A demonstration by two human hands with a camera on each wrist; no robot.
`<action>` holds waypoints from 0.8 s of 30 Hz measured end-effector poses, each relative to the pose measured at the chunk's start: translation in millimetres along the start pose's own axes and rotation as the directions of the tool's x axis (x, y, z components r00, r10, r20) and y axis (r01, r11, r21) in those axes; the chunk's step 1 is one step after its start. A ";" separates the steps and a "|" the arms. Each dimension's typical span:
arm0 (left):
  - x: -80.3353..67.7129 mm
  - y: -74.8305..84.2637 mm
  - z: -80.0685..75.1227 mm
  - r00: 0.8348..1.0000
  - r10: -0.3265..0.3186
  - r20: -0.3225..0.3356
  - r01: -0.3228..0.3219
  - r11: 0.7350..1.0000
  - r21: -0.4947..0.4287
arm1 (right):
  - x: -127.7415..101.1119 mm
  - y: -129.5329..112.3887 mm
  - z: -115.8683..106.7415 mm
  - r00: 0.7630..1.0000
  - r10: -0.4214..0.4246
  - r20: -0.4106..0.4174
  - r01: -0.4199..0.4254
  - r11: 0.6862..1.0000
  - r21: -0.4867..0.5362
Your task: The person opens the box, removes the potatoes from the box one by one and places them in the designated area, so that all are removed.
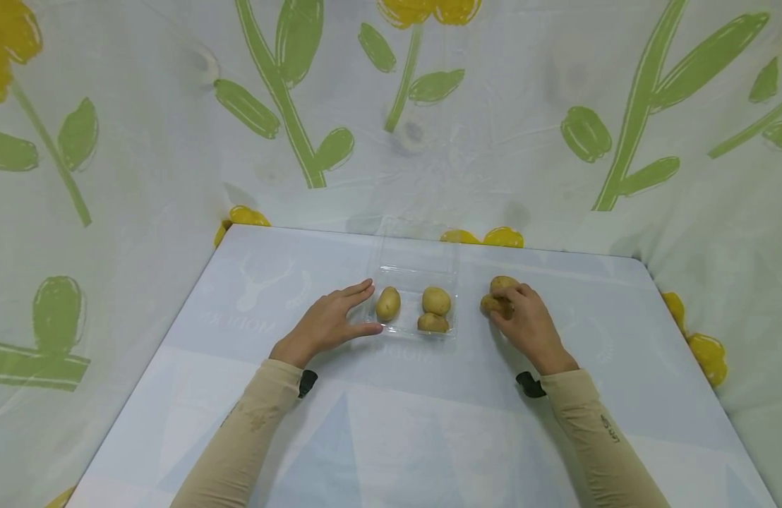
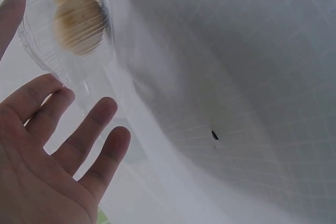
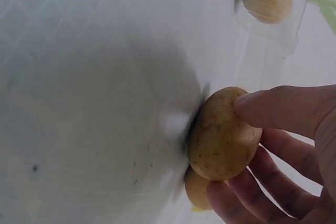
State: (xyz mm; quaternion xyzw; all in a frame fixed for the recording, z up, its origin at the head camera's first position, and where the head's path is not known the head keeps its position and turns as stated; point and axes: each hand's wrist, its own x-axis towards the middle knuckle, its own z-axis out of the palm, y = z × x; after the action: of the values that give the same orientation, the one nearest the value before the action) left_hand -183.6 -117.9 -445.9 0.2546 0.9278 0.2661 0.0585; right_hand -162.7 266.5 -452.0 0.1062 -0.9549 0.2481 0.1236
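A clear plastic box [image 1: 408, 310] lies with its lid [image 1: 418, 247] folded back. Inside, one potato [image 1: 387, 303] is at the left, and a round potato [image 1: 436, 300] sits at the right behind a smaller potato [image 1: 432, 324]. My left hand [image 1: 327, 319] is at the box's left side, thumb and fingers spread, fingertips at its edge. To the right of the box, my right hand [image 1: 532, 331] pinches a potato [image 3: 223, 135] between thumb and fingers, close to the tabletop. Just behind it is another potato [image 1: 503, 282], partly hidden by the hand.
A pale patterned cloth covers the table [image 1: 391, 437]. Behind it and at the sides hangs a white curtain [image 1: 492, 141] printed with green stems and yellow flowers.
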 end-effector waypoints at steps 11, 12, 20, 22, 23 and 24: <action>-0.4 -0.8 -0.2 1.000 0.003 0.001 -0.003 1.000 0.003 | -1.0 -3.3 -1.3 1.000 0.029 -0.005 -0.029 0.999 -0.018; -0.5 -0.9 -0.3 1.000 0.005 0.000 -0.005 1.000 0.000 | -1.4 -3.6 -1.6 0.999 0.034 -0.004 -0.034 0.999 -0.020; 1.0 -0.5 -0.8 1.000 0.017 0.000 -0.017 1.000 0.006 | -1.6 -6.1 -5.6 0.999 0.045 -0.014 -0.046 0.998 -0.033; 0.8 -0.2 -1.2 1.000 0.012 0.003 -0.012 1.000 0.005 | -0.9 -7.2 -5.9 0.999 0.034 -0.025 -0.035 0.999 -0.024; 0.7 0.0 -1.4 1.000 0.009 0.004 -0.009 1.000 0.002 | -0.5 -7.8 -6.0 0.999 0.027 -0.033 -0.027 0.999 -0.017; 0.6 0.2 -1.6 1.000 0.007 0.006 -0.007 1.000 0.003 | 0.0 -8.2 -5.8 0.999 0.017 -0.041 -0.017 1.000 -0.015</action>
State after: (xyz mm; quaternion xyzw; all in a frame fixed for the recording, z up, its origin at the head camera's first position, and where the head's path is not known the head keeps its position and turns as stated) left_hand -184.4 -118.2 -444.5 0.2586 0.9272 0.2642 0.0597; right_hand -159.4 262.3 -443.5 0.0919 -0.9549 0.2439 0.1420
